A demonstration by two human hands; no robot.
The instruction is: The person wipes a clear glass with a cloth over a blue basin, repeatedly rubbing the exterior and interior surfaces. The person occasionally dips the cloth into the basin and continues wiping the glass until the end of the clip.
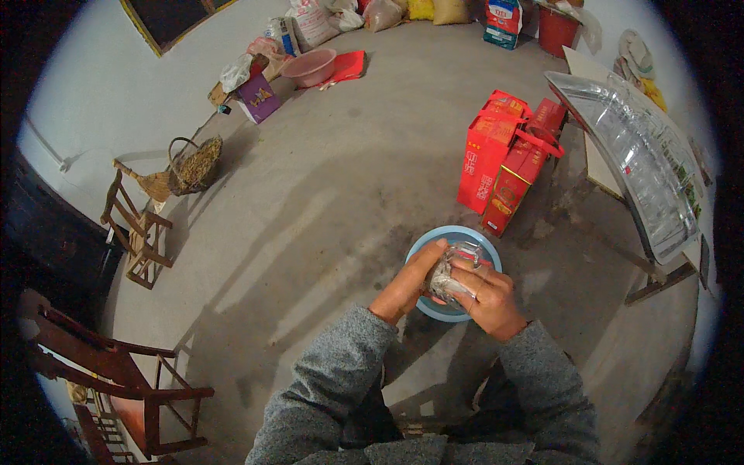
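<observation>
Between my two hands is a clear glass or plastic vessel [443, 281], tilted, with its exact kind hard to tell behind the fingers. My left hand [410, 282] clasps its left side, thumb or finger reaching up to the rim area. Around the other side curl the fingers of my right hand [493, 299]. A round light-blue basin [422, 239] stands on the floor directly below. Something red shows near the vessel's top right. What lies in the basin is mostly hidden by my hands.
Red gift boxes with handles [491, 154] stand just beyond the basin. To the right, a table [598, 157] bears a large transparent cover [645, 157]. Left are a wooden chair [139, 238], a wicker basket [197, 165] and a dark-red armchair [133, 395]. A pink basin [310, 68] and several sacks line the far wall.
</observation>
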